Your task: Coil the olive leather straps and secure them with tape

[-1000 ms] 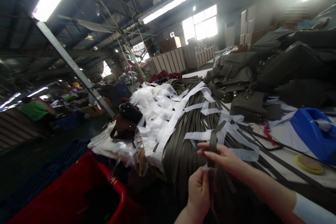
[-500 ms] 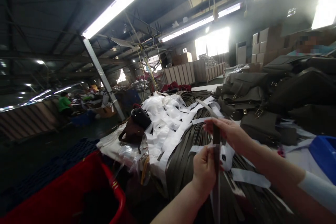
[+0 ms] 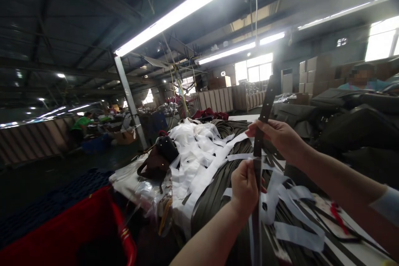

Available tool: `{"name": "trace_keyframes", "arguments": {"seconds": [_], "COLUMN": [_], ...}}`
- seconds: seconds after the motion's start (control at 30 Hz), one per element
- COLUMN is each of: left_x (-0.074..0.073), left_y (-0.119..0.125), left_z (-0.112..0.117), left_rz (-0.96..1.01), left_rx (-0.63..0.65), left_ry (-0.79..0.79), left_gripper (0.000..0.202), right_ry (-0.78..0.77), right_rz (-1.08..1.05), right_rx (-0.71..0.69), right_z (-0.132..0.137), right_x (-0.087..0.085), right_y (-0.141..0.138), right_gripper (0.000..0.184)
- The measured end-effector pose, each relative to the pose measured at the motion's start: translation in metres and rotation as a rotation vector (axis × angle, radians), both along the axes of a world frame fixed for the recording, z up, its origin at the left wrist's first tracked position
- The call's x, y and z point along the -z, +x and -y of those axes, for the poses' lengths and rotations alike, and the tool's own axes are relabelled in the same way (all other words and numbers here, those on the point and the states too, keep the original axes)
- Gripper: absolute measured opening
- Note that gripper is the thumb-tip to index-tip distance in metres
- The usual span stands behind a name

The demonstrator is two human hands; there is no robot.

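A long dark strap (image 3: 264,112) with a row of small holes near its upper end stands upright before me. My left hand (image 3: 245,183) is closed round its middle. Higher up, my right hand (image 3: 276,135) pinches it between thumb and fingers, below the punched end. The strap's lower part runs down out of view. Beneath and behind both hands lies a large pile of dark straps (image 3: 215,189), with white strips (image 3: 299,235) across it. A heap of white material (image 3: 195,145) spreads to the left of the pile.
A red bin (image 3: 62,232) stands at the lower left. A dark brown bag (image 3: 158,160) lies at the table's left edge. Dark bags (image 3: 352,116) are stacked at the right, with a person (image 3: 361,77) behind them. A metal post (image 3: 129,99) rises beyond the table.
The strap's holed top end, bent back away from me before, now points straight up. My right hand has risen slightly along with it. The view has tilted upward.
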State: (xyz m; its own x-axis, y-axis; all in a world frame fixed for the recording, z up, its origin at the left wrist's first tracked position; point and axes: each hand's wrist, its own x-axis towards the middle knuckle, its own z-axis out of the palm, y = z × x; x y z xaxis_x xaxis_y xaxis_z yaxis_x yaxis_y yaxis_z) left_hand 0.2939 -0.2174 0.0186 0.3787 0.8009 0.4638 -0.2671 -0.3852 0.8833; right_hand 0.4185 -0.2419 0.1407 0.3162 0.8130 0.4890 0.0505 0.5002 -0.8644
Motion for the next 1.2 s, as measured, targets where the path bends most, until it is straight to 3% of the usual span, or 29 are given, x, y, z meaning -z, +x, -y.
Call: {"name": "trace_keyframes", "arguments": {"seconds": [0.17,0.23,0.37,0.47,0.6,0.73,0.9,1.03,1.2], "left_x": [-0.069,-0.085,-0.084,-0.077,-0.084,-0.096,-0.096,-0.102,-0.135], "left_y": [0.001,0.001,0.007,0.012,0.015,0.016,0.018,0.014,0.014], "left_z": [-0.018,-0.021,-0.018,-0.016,-0.019,-0.021,-0.019,-0.018,-0.021], "left_rz": [0.104,0.099,0.05,0.034,0.042,0.055,0.07,0.018,0.022], "left_rx": [-0.062,-0.077,-0.032,0.01,-0.004,-0.017,0.012,0.054,0.046], "left_ry": [0.117,0.168,0.192,0.172,0.176,0.214,0.224,0.303,0.435], "left_gripper": [0.057,0.057,0.055,0.056,0.057,0.056,0.053,0.049,0.049], "right_ry": [-0.084,-0.048,0.188,0.29,0.207,0.184,0.202,0.262,0.334], "right_rz": [0.134,0.138,0.059,0.086,0.136,0.156,0.166,0.287,0.467], "right_rx": [-0.224,-0.196,0.091,0.225,0.213,0.148,0.145,0.27,0.393], "right_z": [0.004,0.003,-0.003,-0.004,-0.002,0.0,0.004,0.011,0.013], "right_x": [-0.012,-0.024,-0.063,-0.082,-0.078,-0.065,-0.058,-0.074,-0.103], "right_y": [-0.02,-0.021,-0.002,0.01,0.007,0.0,-0.003,0.0,0.0], "right_gripper": [0.051,0.047,0.026,0.023,0.013,0.018,0.022,0.025,0.03]}}
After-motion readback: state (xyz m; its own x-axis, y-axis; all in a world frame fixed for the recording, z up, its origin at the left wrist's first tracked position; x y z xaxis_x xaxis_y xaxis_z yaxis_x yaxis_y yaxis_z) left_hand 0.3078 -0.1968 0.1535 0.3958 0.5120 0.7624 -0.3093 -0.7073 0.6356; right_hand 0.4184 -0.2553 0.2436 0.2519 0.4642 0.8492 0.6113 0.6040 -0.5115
